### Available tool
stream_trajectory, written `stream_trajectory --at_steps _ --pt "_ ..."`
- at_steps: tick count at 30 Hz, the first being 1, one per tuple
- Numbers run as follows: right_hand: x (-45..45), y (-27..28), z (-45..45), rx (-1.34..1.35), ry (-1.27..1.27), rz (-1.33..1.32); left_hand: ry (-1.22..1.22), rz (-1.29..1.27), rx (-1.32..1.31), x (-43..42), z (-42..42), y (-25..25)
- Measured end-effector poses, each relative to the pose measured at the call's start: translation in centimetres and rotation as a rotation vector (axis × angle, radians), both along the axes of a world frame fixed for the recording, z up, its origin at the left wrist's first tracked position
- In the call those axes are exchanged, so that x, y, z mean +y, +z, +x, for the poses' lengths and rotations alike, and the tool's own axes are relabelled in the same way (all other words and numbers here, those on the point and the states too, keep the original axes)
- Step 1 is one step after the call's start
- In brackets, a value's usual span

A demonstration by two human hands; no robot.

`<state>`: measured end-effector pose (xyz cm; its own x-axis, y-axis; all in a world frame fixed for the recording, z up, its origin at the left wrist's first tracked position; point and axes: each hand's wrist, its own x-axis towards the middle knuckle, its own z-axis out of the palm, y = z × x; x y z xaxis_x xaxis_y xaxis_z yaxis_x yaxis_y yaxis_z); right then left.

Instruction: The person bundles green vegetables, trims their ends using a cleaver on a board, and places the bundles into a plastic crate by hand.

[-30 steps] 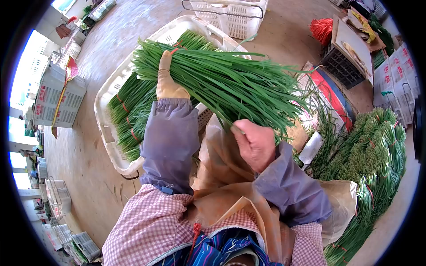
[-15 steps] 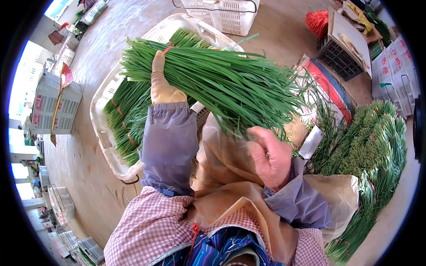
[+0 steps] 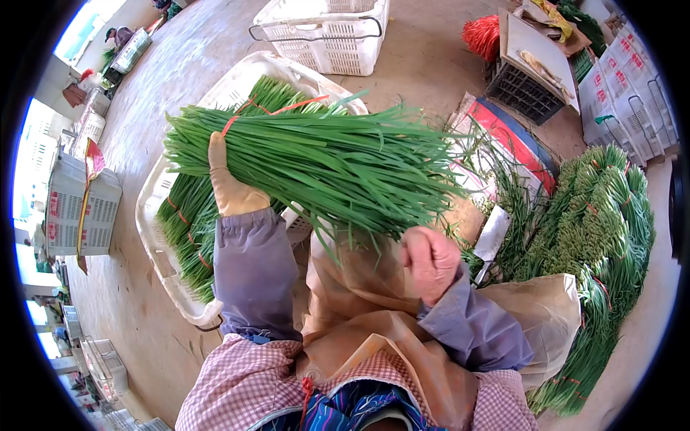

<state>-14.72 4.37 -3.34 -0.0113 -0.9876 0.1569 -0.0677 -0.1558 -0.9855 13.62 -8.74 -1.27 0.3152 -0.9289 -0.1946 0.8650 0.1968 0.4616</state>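
Observation:
My left hand (image 3: 233, 190), in a pale tan glove, grips a large bunch of green garlic chives (image 3: 309, 158) near its cut ends. A red tie (image 3: 228, 126) circles the bunch beside my thumb, and its loose end trails to the right. The leaves point right, their tips hanging over my brown apron (image 3: 359, 287). Just below those tips is my bare right hand (image 3: 433, 266), fingers curled in; whatever they may hold is hidden. Under the bunch stands a white plastic basket (image 3: 147, 244) with tied chive bundles (image 3: 187, 230) inside.
A heap of chives (image 3: 593, 215) lies on the right. Nearer me is a flat pale blade-like tool (image 3: 492, 233) among loose leaves. A white crate (image 3: 327, 54) stands ahead, a black crate (image 3: 528, 93) with a board on top at front right. Stacked white crates (image 3: 83, 205) stand left.
My left hand has shifted left in view with the bunch. My right hand's fingers have curled in, and the red tie's loose end now shows. The whole scene has also shifted in view.

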Motion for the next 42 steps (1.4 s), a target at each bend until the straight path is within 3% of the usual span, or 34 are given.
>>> stream_trajectory --at_steps 4,7,9,13,16,19,20,23,25,27,28,33,35,37,39,42 --pt "-0.8 0.5 -2.6 -0.032 -0.319 0.027 -0.044 -0.073 0.000 0.4 1.4 0.4" --pt "-3.0 0.8 -5.3 0.079 -0.456 -0.325 -0.087 -0.135 -0.070 0.7 1.4 0.7" --pt "-4.2 2.8 -6.3 0.622 -0.331 -0.578 -0.115 -0.190 -0.104 0.6 1.7 0.4" --pt "-6.2 5.0 -4.9 0.873 -0.288 -0.355 -0.161 -0.286 -0.152 0.6 1.7 0.0" --pt "-7.0 2.3 -5.5 0.739 -0.260 -0.415 -0.115 -0.330 -0.250 0.7 1.9 -0.5" --pt "-6.0 1.4 -5.3 0.318 -0.203 -0.263 -0.187 -0.390 -0.239 0.6 2.0 -1.1" --pt "-5.6 1.0 -4.3 0.013 -0.324 -0.143 -0.112 -0.402 -0.218 1.1 1.2 -1.5" --pt "-6.2 1.2 -4.8 -0.086 -0.509 -0.065 -0.163 -0.454 -0.223 1.0 0.6 -1.9" --pt "-7.4 0.7 -7.4 -0.300 -0.558 0.032 -0.189 -0.484 -0.220 1.0 0.4 -1.9" --pt "-8.5 -1.5 -10.0 -0.258 -0.547 0.102 -0.227 -0.518 -0.230 1.0 0.2 -1.5" --pt "-8.8 -1.2 -10.0 -0.120 -0.465 0.018 -0.235 -0.504 -0.231 0.8 0.5 -1.3" --pt "-9.7 1.3 -9.8 -0.008 -0.094 0.048 -0.300 -0.554 -0.265 1.0 0.1 -1.2" --pt "-11.1 1.3 -9.8 0.190 0.048 0.078 -0.249 -0.502 -0.232 1.0 0.5 -1.5" --pt "-12.2 -0.4 -9.4 0.446 0.106 -0.076 -0.303 -0.553 -0.245 1.0 0.5 -1.6" --pt "-12.1 -1.9 -8.9 0.324 0.025 -0.209 -0.317 -0.577 -0.257 0.9 0.7 -1.7" --pt "-11.6 -2.7 -9.4 -0.189 -0.282 -0.076 -0.278 -0.570 -0.261 1.0 1.5 -2.7"
